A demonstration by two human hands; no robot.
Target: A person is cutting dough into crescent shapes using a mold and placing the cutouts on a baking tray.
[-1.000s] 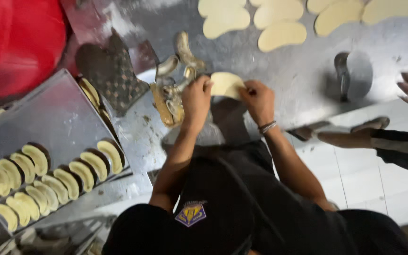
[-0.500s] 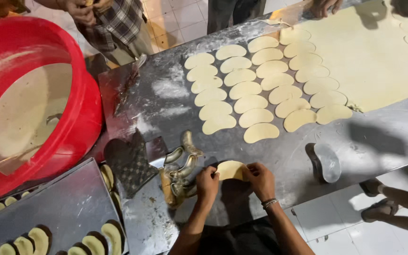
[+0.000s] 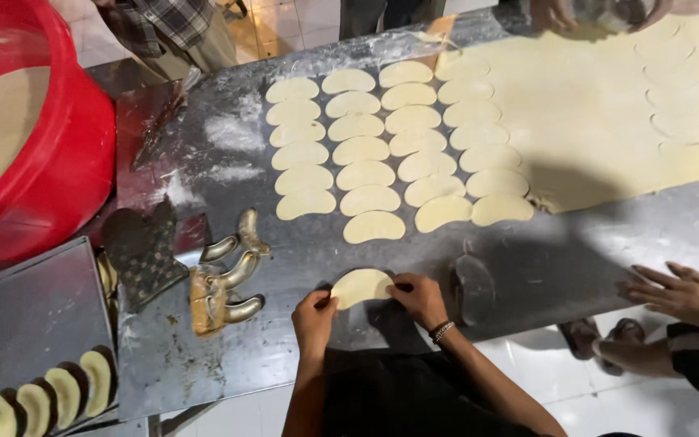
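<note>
Both hands work one dough piece [image 3: 360,286] at the near edge of the steel table [image 3: 317,251]. Left hand [image 3: 314,317] pinches its left end, right hand [image 3: 420,298] pinches the right end; fingers of both clenched on the dough rim, piece lying on the table between them, half-moon shape, curved edge away from the person.

Done so far, judging by what lies there: rows of cut half-moon pieces [image 3: 382,146] sit beyond the fingers, well apart from them, laid in approx. four columns. Further out & to the right, the rolled dough sheet [image 3: 600,113] shows cut marks, still a big area uncut at its near side. Left of the left hand, a metal tray [image 3: 34,316] holds a row of shaped pieces [image 3: 50,392] at its near edge; most of the tray is bare. So shaping looks early: many cut pieces wait, few are on the tray.

Just left of the left fingers: a folding metal mould [image 3: 224,283], open, w/ a dark patterned mitt [image 3: 143,251] beside it. Right of the right fingers: a round cutter [image 3: 474,283], standing untouched. Red tub [image 3: 30,137] far left. Another person's hands [image 3: 681,295] rest at the table's right edge; more hands at the far side, on the sheet.
</note>
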